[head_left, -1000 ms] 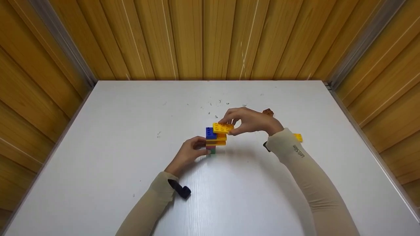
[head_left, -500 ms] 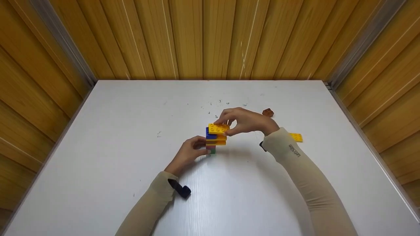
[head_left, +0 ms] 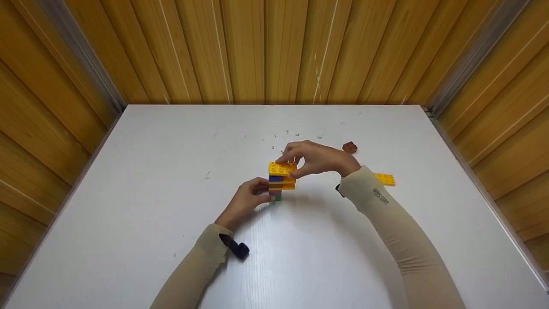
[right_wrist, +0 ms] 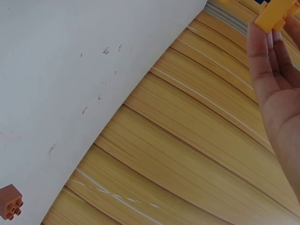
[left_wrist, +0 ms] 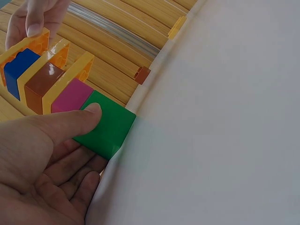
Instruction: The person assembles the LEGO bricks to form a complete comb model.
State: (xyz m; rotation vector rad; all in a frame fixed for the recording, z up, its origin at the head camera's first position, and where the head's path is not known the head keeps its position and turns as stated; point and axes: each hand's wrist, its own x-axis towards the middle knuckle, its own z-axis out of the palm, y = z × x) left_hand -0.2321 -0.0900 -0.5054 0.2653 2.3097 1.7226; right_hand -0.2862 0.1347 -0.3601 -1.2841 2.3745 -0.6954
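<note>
A tower of toy building bricks stands mid-table. In the left wrist view it runs up from a green brick [left_wrist: 112, 124] through a magenta brick [left_wrist: 72, 96], a yellow plate, a brown brick [left_wrist: 42, 86] and another yellow plate to a blue brick [left_wrist: 19, 70]. My left hand [head_left: 248, 198] grips the tower low down, thumb on the green brick's face. At the top, my right hand [head_left: 315, 158] pinches a studded yellow plate [head_left: 278, 168] by its right part, right over the blue brick. That plate juts out to the right, as do the two lower ones.
On the white table [head_left: 150, 171], a loose brown brick [head_left: 350, 147] lies beyond the right forearm. A loose yellow plate [head_left: 386, 179] lies nearer, partly behind the right sleeve [head_left: 364, 189]. Wood-patterned panels [head_left: 283, 51] stand around the table's back and sides.
My right hand has shifted left with the yellow plate, bringing it from the blue brick's right side to line up over it. More of the loose yellow plate shows. The left hand has stayed put.
</note>
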